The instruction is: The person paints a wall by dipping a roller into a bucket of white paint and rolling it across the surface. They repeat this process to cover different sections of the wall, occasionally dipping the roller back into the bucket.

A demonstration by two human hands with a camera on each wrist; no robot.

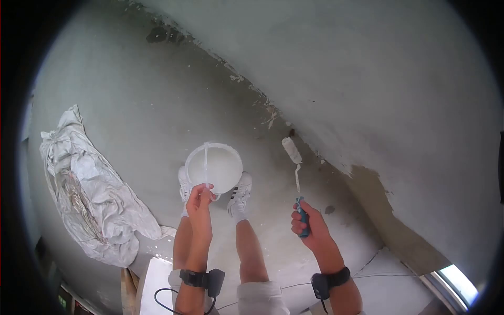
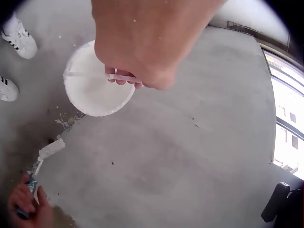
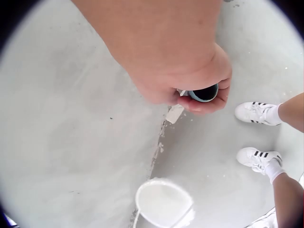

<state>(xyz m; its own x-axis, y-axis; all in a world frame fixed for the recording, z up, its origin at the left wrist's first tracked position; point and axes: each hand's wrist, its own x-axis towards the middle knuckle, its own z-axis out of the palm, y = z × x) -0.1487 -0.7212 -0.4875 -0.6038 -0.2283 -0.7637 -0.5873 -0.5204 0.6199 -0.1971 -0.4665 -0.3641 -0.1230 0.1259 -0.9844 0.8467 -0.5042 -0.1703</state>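
Bucket [image 1: 231, 149] is betw. the shoes [image 1: 240, 193] in head view; can't tell if hanging or on floor [image 1: 152, 73]. L hand [image 1: 199, 202]: fingers curled on bucket's thin handle [image 1: 206, 164]. R hand [image 1: 313, 226]: wrapped round roller [image 1: 292, 150], right of bucket. Bucket prob. heavy-ish, contents may slosh; lift by handle mid. Roller prob. light, soft sleeve maybe wet/slippery; hold grip only. Crumpled sheet [image 1: 105, 184] left of bucket. Shoes flank bucket, could get bumped.

No legible txt, no readable nos., no brand names, labels or signs
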